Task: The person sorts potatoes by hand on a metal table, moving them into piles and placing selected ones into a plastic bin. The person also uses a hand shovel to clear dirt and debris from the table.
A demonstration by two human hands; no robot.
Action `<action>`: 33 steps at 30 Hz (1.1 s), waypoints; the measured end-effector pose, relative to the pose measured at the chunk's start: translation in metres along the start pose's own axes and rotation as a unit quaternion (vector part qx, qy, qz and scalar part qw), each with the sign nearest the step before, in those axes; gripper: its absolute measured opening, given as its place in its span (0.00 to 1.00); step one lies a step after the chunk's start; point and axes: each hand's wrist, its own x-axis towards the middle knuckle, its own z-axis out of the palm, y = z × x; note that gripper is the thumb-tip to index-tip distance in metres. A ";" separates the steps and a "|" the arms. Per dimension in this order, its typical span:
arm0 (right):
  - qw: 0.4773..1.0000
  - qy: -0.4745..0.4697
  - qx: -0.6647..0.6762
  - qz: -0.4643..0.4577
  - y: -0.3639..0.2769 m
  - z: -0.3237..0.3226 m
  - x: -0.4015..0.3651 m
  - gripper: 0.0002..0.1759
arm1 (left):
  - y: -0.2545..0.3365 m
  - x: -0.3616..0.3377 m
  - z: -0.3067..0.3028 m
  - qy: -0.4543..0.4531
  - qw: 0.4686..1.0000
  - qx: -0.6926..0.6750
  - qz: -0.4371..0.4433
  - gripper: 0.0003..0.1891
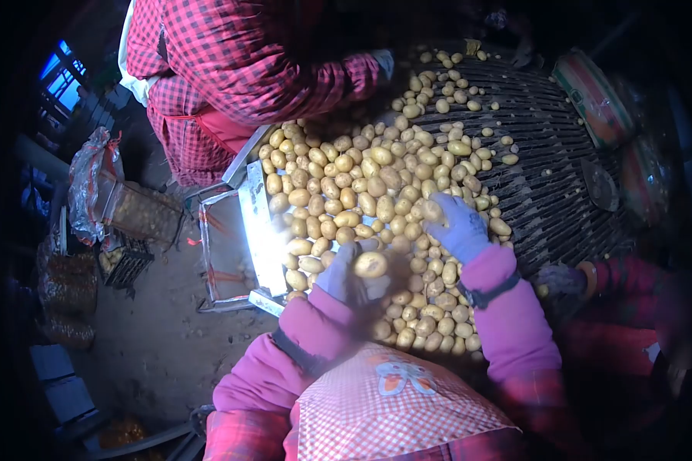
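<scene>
A large heap of potatoes [338,184] lies spread in front of me on a sorting surface. My left hand [338,278], in a pale glove, is closed around a potato [370,265] at the near edge of the heap; its fingers are partly blurred. Further right, my right hand [461,229], also gloved, reaches over the heap with its fingertips curled against another potato [432,210]. The undersides of those fingers are hidden.
A slatted rack [546,146] extends behind the heap. At its left edge, a brightly lit metal plate [261,223] stands above a framed bag [223,253]. One co-worker in a checked jacket [231,61] sits across; another's gloved hand [561,280] is at right. Filled sacks [596,96] lie beyond.
</scene>
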 end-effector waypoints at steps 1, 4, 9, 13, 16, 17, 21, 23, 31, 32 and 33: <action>0.993 0.077 0.072 -0.047 -0.006 -0.002 -0.009 0.30 | 0.005 -0.003 0.009 -0.003 1.000 0.001 -0.002 0.25; 0.988 0.109 0.084 -0.063 -0.040 -0.013 -0.031 0.31 | 0.009 -0.012 0.024 0.016 0.998 -0.047 -0.030 0.29; 0.989 0.098 -0.012 -0.108 -0.089 -0.027 -0.057 0.31 | 0.001 -0.008 -0.003 -0.152 0.981 -0.068 -0.103 0.37; 0.991 0.046 0.060 -0.112 -0.103 -0.027 -0.073 0.28 | 0.003 -0.027 0.002 -0.114 0.989 -0.028 -0.092 0.39; 0.975 0.073 0.191 -0.091 -0.110 -0.027 -0.082 0.26 | 0.010 -0.036 -0.002 -0.121 0.989 -0.006 -0.081 0.40; 0.975 0.075 0.190 -0.090 -0.112 -0.025 -0.085 0.26 | 0.010 -0.036 -0.008 -0.123 0.989 -0.005 -0.082 0.40; 0.971 0.100 0.167 -0.139 -0.127 -0.009 -0.101 0.27 | 0.007 -0.048 -0.014 -0.151 0.984 0.039 -0.090 0.41; 0.991 0.033 0.070 -0.111 -0.143 0.001 -0.108 0.29 | 0.002 -0.057 -0.014 -0.140 0.985 0.042 -0.088 0.41; 0.798 -0.021 0.567 0.206 -0.163 0.002 -0.156 0.28 | -0.005 -0.076 -0.057 -0.179 0.970 -0.107 -0.125 0.28; 0.797 -0.018 0.566 0.211 -0.165 0.002 -0.164 0.28 | -0.008 -0.083 -0.055 -0.148 0.983 -0.056 -0.091 0.30; 0.736 -0.030 0.642 0.213 -0.167 0.002 -0.173 0.28 | -0.008 -0.089 -0.046 -0.150 0.982 -0.057 -0.097 0.30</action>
